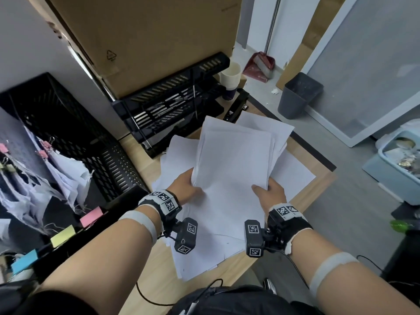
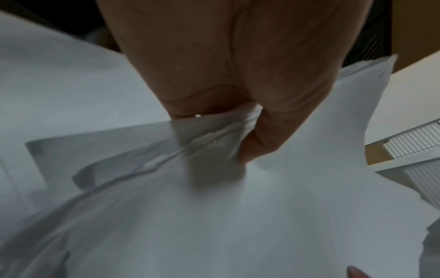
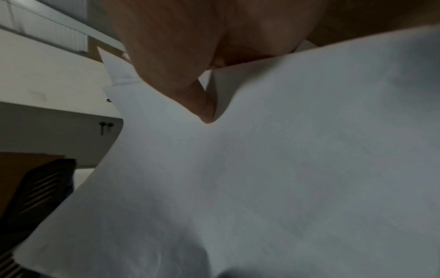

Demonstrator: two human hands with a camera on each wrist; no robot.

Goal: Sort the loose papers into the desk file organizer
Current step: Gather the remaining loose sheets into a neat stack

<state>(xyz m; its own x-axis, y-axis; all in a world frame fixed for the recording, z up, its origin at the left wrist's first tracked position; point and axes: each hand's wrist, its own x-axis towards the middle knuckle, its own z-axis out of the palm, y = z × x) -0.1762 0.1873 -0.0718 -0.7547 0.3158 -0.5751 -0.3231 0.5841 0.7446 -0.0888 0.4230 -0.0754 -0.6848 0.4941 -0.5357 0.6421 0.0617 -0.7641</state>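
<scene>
Both hands hold a stack of white papers [image 1: 234, 155] lifted above the desk. My left hand [image 1: 187, 188] grips the stack's near left edge, thumb on top; the left wrist view shows the thumb [image 2: 259, 139] pinching bunched sheets [image 2: 214, 135]. At the near right edge, my right hand [image 1: 270, 190] grips the stack, its thumb [image 3: 204, 107] pressed into the paper [image 3: 285, 169]. More loose sheets [image 1: 204, 251] lie spread beneath on the wooden desk [image 1: 156, 289]. A black tiered file organizer [image 1: 172, 103] stands at the back, just beyond the held stack.
A black mesh crate [image 1: 75, 137] stands on the left, with torn papers [image 1: 63, 173] and coloured binder clips [image 1: 91, 217] beside it. A cardboard box [image 1: 145, 37] rises behind the organizer. Paper cups [image 1: 230, 83], a grey bin [image 1: 300, 94] and a blue bin [image 1: 395, 164] are to the right.
</scene>
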